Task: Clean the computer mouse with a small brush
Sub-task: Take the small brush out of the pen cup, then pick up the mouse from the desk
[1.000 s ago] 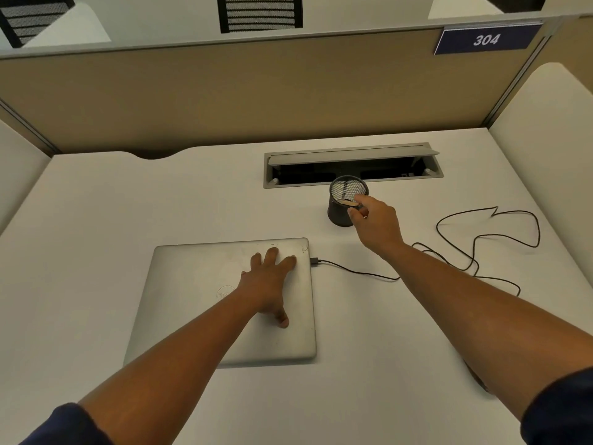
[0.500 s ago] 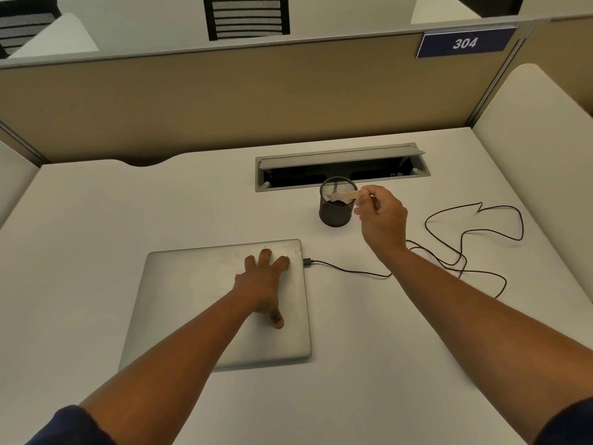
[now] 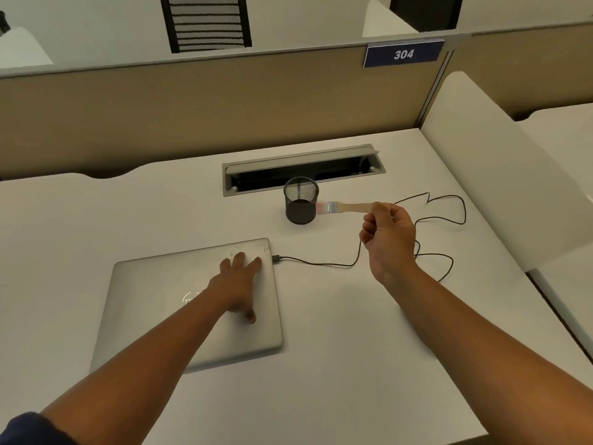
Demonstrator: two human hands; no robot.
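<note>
A closed silver laptop (image 3: 192,309) lies near-left on the white desk (image 3: 353,364); a black mesh cup (image 3: 301,200) stands farther back, before the cable hatch (image 3: 303,168).

A white desk (image 3: 80,239) sits in a cubicle, backed by a tan partition (image 3: 192,114) with a grey top rail. A blue sign (image 3: 403,53) on it reads 304. A white side panel (image 3: 500,175) stands at the right. Beyond the partition, a black slatted chair back (image 3: 205,22) shows against pale desks. Light is soft and even.
</note>
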